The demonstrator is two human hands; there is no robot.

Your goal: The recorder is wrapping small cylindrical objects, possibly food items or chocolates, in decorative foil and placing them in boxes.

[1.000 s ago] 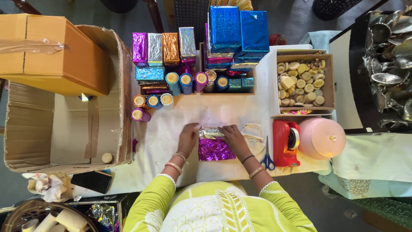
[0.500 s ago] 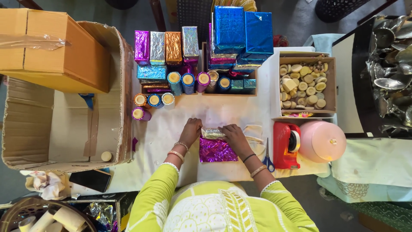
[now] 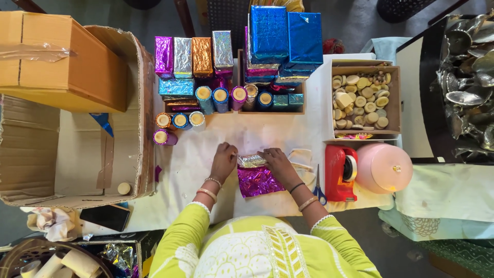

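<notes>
The left hand (image 3: 224, 160) and the right hand (image 3: 278, 163) meet over a small silver packet (image 3: 251, 160). Each hand's grip is closed on one end of the packet, fingers pinching it from the sides. The packet lies on a sheet of shiny purple paper (image 3: 257, 181), which rests flat on the white worktop (image 3: 190, 164) just below the hands. It may be a small thing wrapped in foil, but it is too small to tell for sure.

Just right of the right hand lie blue scissors (image 3: 319, 191), then a red tape holder (image 3: 340, 172), then a round pink lid (image 3: 383, 167).

Left of the left hand, a bit away, a purple tube (image 3: 164, 137) stands on its own near three more little tubes (image 3: 180, 119). Further left is a big open cardboard box (image 3: 67, 154) with a closed brown box (image 3: 62, 62) on top of its far end.

Beyond the hands sits a row of shiny wrapped boxes (image 3: 194, 55), and two big blue wrapped boxes (image 3: 285, 36) piled high. Far to the right of those is a tray of round wooden pieces (image 3: 360, 100).
</notes>
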